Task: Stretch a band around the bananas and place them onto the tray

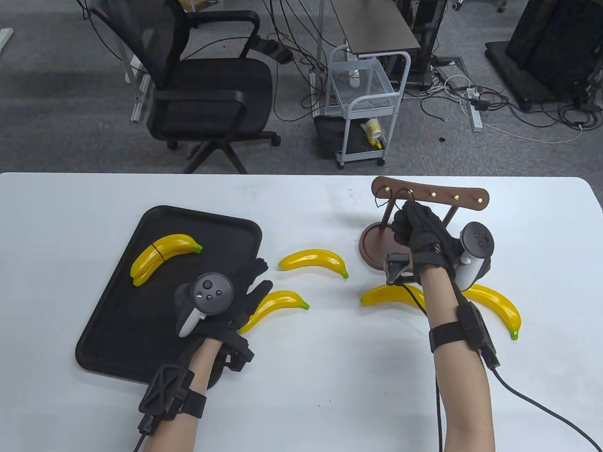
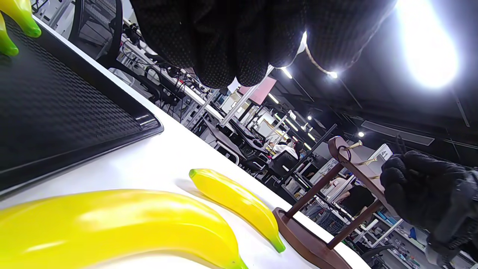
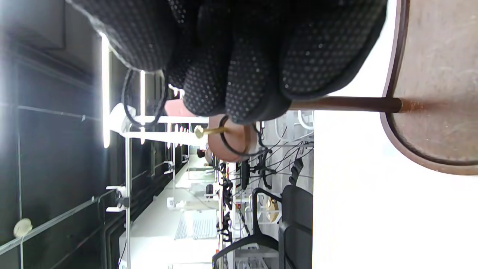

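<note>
one banded pair (image 1: 162, 256) already lies on the tray (image 1: 113, 329), so you are at the start of the next round: fetching a fresh band from the rack (image 1: 426, 195). four loose bananas wait on the desk (image 1: 306, 376): one (image 1: 314, 261) mid-desk, one (image 1: 275, 306) just beside your left hand, and two (image 1: 494, 306) near your right forearm.

your right hand (image 1: 417, 226) is up at the rack with its fingers curled together at the hooks. in the right wrist view a thin black band (image 3: 143, 101) loops out from under those fingers, and another band (image 3: 239, 140) hangs on a brass hook just beyond them. it looks like you pinch the first loop, though i cannot tell whether it is free of its hook.

your left hand (image 1: 235, 301) rests at the tray's near corner, fingers relaxed and spread, holding nothing, close to the nearest banana.

next, i judge, you need to lift the band clear of the rack, bring two bananas side by side, and stretch the loop over both.
</note>
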`<state>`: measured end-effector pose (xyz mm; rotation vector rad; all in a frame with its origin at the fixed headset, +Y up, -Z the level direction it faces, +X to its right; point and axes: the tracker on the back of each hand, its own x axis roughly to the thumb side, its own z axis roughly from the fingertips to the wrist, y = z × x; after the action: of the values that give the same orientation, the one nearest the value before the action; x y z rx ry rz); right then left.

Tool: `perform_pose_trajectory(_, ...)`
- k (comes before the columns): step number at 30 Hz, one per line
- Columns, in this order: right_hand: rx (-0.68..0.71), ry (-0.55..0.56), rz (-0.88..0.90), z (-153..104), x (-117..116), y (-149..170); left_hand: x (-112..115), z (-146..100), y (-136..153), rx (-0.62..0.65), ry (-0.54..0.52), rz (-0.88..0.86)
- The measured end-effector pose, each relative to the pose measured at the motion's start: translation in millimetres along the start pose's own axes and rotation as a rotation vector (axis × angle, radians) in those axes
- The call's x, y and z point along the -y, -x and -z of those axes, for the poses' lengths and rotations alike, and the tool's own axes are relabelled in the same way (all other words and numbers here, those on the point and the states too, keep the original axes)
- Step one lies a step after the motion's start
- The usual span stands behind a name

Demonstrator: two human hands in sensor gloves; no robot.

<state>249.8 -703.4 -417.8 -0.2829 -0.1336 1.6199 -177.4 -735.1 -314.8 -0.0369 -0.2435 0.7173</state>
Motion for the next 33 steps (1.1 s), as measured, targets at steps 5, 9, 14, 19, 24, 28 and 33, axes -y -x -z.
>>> perform_pose_trajectory(5, 0.023, -0.107, 0.055, -18.4, -10.2, 0.1, 0.2, 0.0, 0.4, -0.001, -0.001, 0.004)
perform_pose_trajectory(9, 0.056, -0.178, 0.041, -32.5, -20.1, 0.5, 1.2, -0.1, -0.9, 0.001, 0.003, 0.011)
perform_pose_trajectory(14, 0.087, -0.255, 0.036, -49.5, -33.7, 3.7, 1.9, 0.0, -1.7, 0.005, 0.006, 0.014)
perform_pose_trajectory(19, 0.1, -0.326, 0.023, -64.6, -47.0, 12.5, 2.8, 0.1, -2.2, 0.008, 0.008, 0.018)
perform_pose_trajectory(24, 0.101, -0.392, 0.001, -75.5, -60.9, 23.9, 3.7, 0.2, -3.0, 0.016, 0.008, 0.021)
perform_pose_trajectory(28, 0.095, -0.428, -0.015, -80.0, -68.9, 28.0, 3.8, 0.4, -3.6, 0.023, 0.007, 0.015)
perform_pose_trajectory(33, 0.111, -0.481, -0.055, -86.4, -79.1, 29.5, 3.8, 0.6, -5.2, 0.036, 0.007, 0.005)
